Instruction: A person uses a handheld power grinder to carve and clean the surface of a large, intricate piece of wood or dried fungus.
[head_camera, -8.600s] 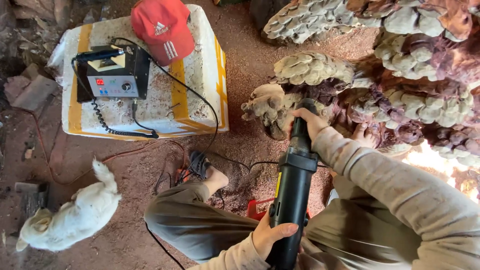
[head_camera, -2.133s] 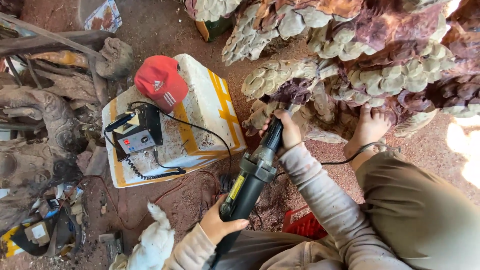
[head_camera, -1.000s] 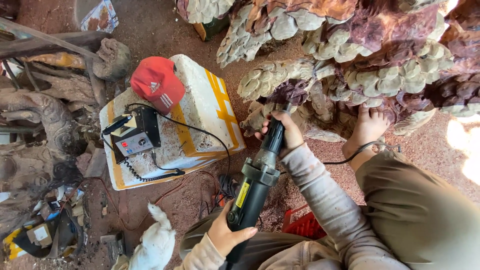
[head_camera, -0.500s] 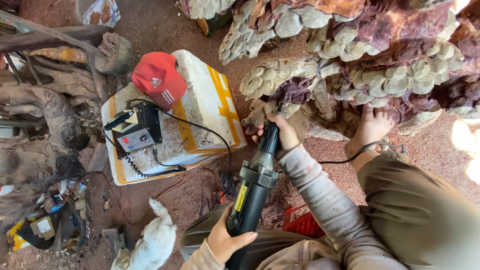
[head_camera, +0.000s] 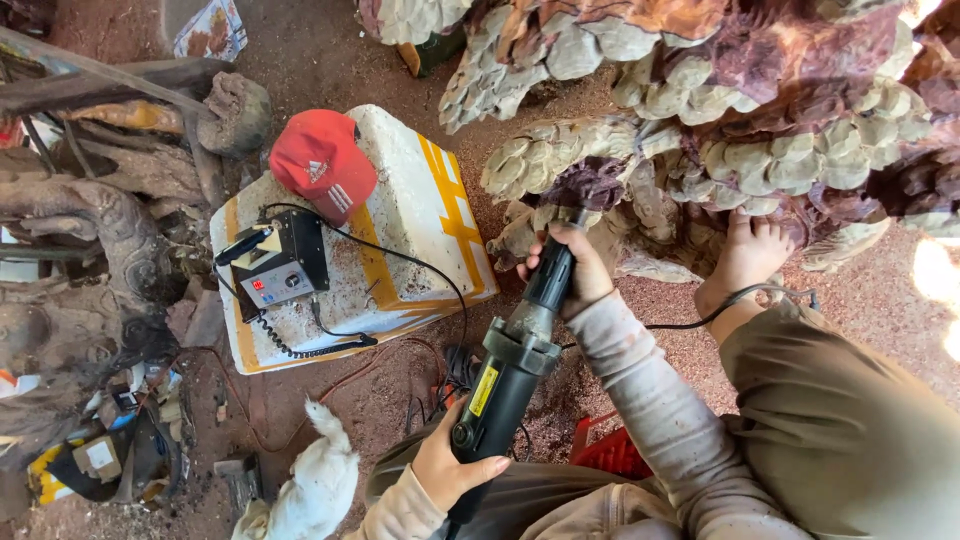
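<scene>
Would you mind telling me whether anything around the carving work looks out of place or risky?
Two things stand out. A bare foot rests against the carved wood, close to the tip of the power grinder held in both hands. A white animal also sits near the tangled cords on the ground, beside the left hand.

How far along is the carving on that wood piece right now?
Done: much of the wood sculpture already shows pale, rounded scale shapes. In hand: the right hand steers the nose of the black power carver into a dark purple patch, and the left hand holds its rear. Left: several dark, rough areas between the scales remain uncarved.
</scene>
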